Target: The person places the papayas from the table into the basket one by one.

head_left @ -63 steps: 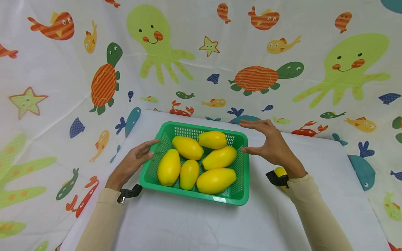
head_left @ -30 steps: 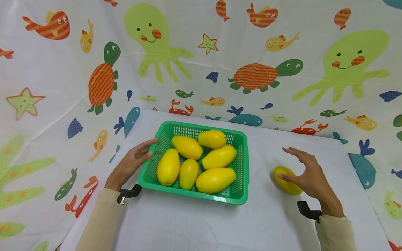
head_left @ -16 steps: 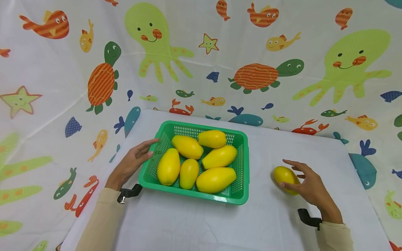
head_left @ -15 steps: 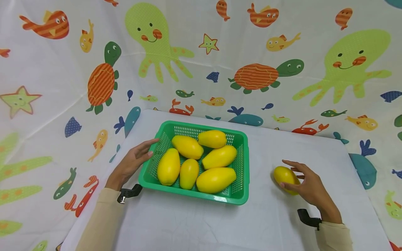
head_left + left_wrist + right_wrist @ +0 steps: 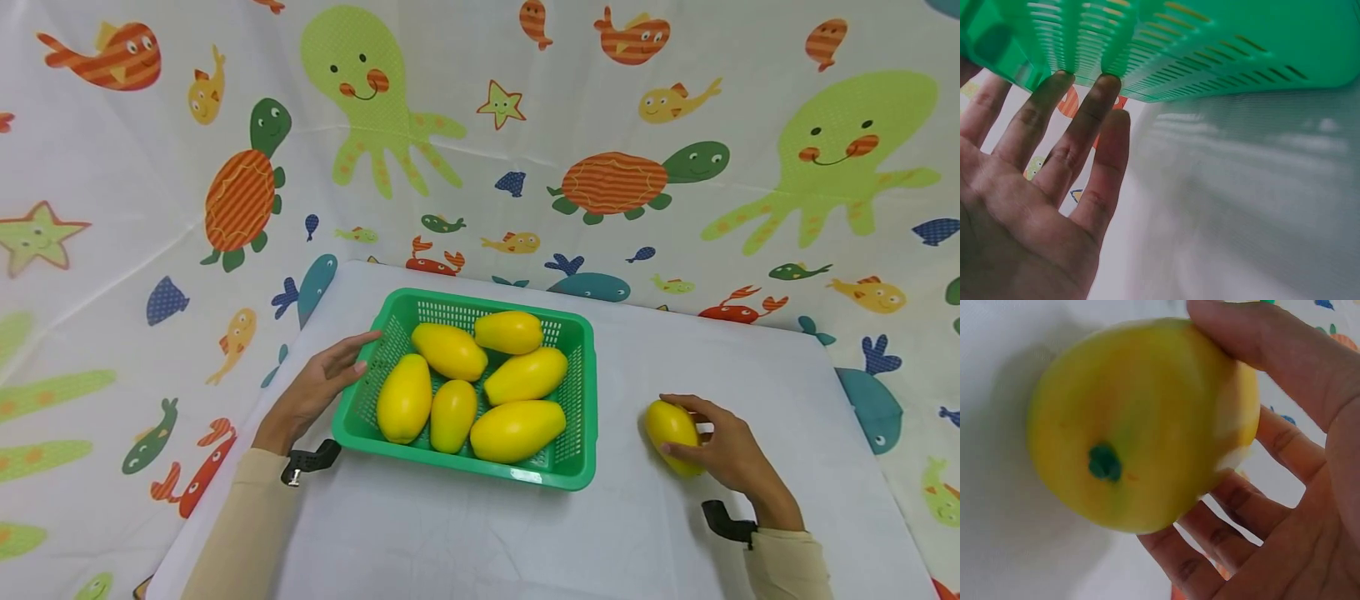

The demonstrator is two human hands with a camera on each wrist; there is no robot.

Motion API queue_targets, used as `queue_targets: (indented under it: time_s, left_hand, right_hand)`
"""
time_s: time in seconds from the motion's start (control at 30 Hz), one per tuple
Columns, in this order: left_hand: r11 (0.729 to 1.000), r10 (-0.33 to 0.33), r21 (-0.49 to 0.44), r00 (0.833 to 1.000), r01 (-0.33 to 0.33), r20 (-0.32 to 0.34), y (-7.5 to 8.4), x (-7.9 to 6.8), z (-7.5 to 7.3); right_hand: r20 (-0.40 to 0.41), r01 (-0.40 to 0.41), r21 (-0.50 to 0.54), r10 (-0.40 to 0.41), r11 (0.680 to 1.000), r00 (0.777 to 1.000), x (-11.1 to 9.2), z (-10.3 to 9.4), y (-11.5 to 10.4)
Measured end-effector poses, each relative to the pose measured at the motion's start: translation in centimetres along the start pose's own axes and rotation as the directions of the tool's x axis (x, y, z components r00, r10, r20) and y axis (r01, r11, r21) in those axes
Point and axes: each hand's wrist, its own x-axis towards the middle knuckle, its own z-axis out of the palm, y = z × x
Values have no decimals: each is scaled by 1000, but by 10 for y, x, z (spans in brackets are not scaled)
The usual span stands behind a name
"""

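A yellow papaya (image 5: 671,433) with a green stem end is gripped by my right hand (image 5: 727,450), to the right of the basket. In the right wrist view the thumb lies along one side of the papaya (image 5: 1141,425) and the fingers curl at the other. Whether it is off the cloth, I cannot tell. Several more yellow papayas (image 5: 517,431) lie inside a green plastic basket (image 5: 465,473). My left hand (image 5: 318,387) is at the basket's left side, fingers extended; in the left wrist view the fingertips touch its slotted wall (image 5: 1204,50).
White cloth (image 5: 480,542) covers the table under the basket. Behind and to the left hangs a curtain (image 5: 480,150) printed with sea animals. A black wrist mount sits on each forearm.
My right hand has gone from beside the basket over to the lone papaya and closed round it. The papaya has shifted slightly left. My left hand stays at the basket.
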Motion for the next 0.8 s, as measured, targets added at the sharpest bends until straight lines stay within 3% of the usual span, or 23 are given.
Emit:
queue_targets:
  time_s: [0.3, 0.8]
  left_hand:
    - [1000, 11, -9, 1000, -11, 6, 1, -1, 1]
    - [1000, 9, 18, 1000, -9, 2, 4, -2, 1]
  right_hand:
    - [-80, 93, -17, -94, 996, 992, -1, -3, -19]
    - [-170, 252, -27, -253, 967, 953, 7, -23, -84]
